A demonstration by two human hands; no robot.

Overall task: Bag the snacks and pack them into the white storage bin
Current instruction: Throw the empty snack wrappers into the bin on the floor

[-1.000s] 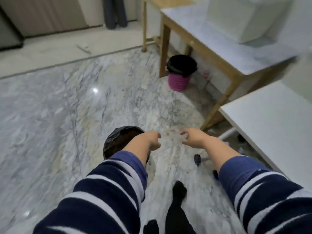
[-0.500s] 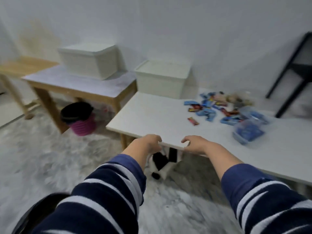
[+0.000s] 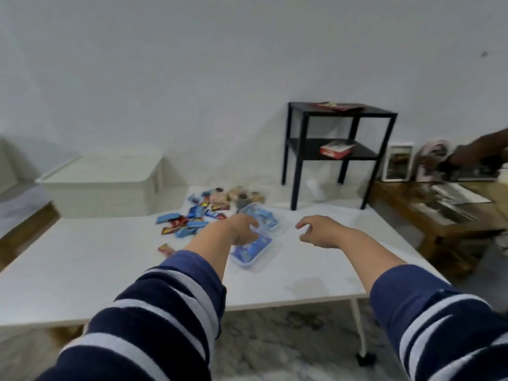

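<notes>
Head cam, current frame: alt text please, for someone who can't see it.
Two bare hands in striped sleeves reach over a white table: the left hand hovers above clear bags of blue snacks, the right hand is open beside them. Loose snack packets lie behind, and a lidded white storage bin stands at the table's far left.

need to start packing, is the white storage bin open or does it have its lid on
Lid on. The white storage bin at the table's far left corner shows a flat lid across its top, overhanging the walls, with nothing of its inside visible.
</notes>
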